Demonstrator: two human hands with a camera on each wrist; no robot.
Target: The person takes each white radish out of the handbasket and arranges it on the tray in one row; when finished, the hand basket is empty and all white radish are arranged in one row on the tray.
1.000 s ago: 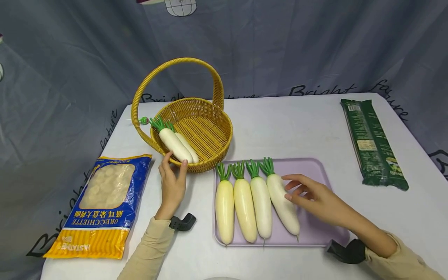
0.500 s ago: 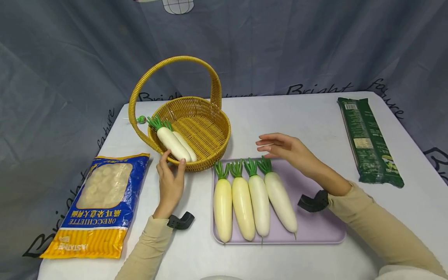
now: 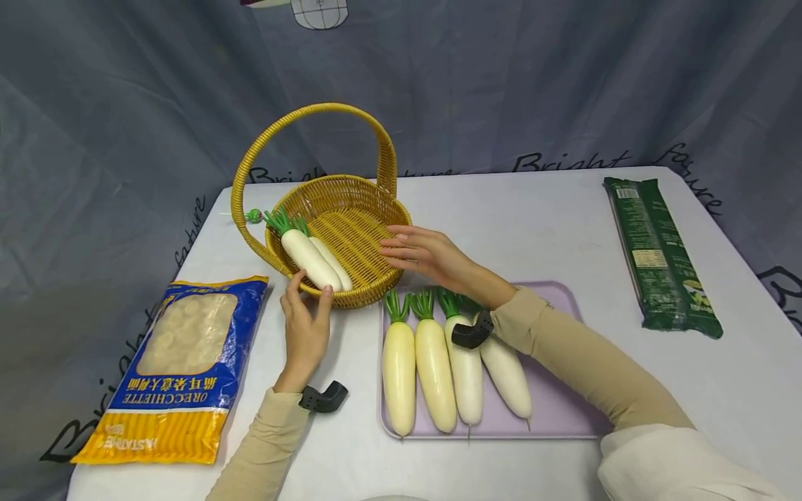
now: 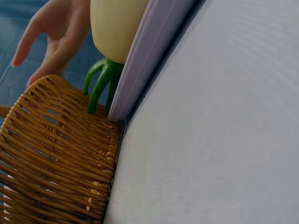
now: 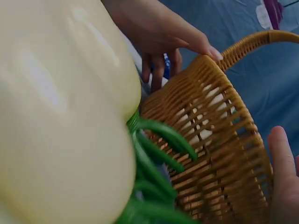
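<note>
The yellow wicker basket (image 3: 398,268), its tall handle arching up, holds two white radishes (image 3: 310,259) with green tops, leaning along its left side. My left hand (image 3: 305,334) touches the basket's front-left rim, thumb and index finger spread apart; in the right wrist view its thumb lies on the rim. Over the basket's right rim reaches my right hand (image 3: 438,259), fingers extended and holding nothing. Its fingertips also show beside the wicker wall in the right wrist view. Several more radishes (image 3: 399,379) lie side by side on the lilac tray (image 3: 557,417), partly under my right forearm.
A blue and yellow bag of orecchiette (image 3: 182,362) lies at the left. On the far right is a long green packet (image 3: 663,257). A small green and red lollipop-like item (image 3: 253,216) sits behind the basket's left side. A grey printed curtain (image 3: 476,83) hangs behind the table.
My right hand has moved from beside the rightmost radish, up and left across the tray, to the basket's right rim. My left hand stays at the front-left rim.
</note>
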